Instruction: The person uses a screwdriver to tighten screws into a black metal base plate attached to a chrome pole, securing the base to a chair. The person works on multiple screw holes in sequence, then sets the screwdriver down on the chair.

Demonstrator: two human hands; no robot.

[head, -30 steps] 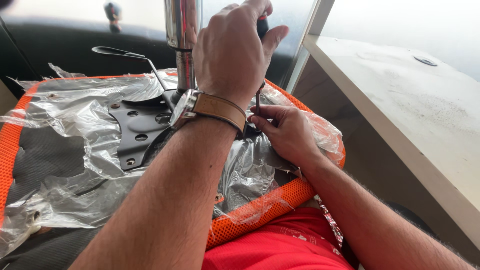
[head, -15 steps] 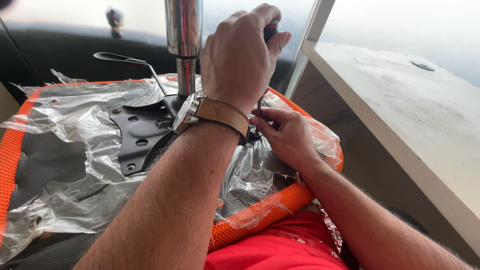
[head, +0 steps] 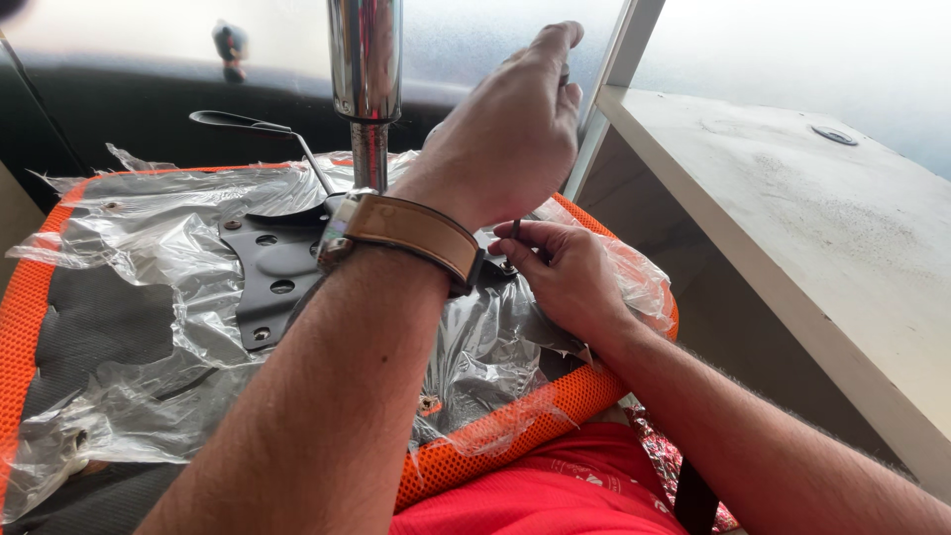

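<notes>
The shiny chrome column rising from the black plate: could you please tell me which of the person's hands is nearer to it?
Left. The left hand is raised just beside the chrome column; the right hand sits lower, farther off, by the black plate.

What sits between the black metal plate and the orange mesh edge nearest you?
In the head view, crumpled clear plastic wrap covers the stretch between the black metal plate and the orange mesh edge; the left forearm crosses above it.

Crumpled clear plastic wrapping [head: 149,297] over the orange-edged seat underside [head: 25,307]; no labels, signs, screens.
</notes>
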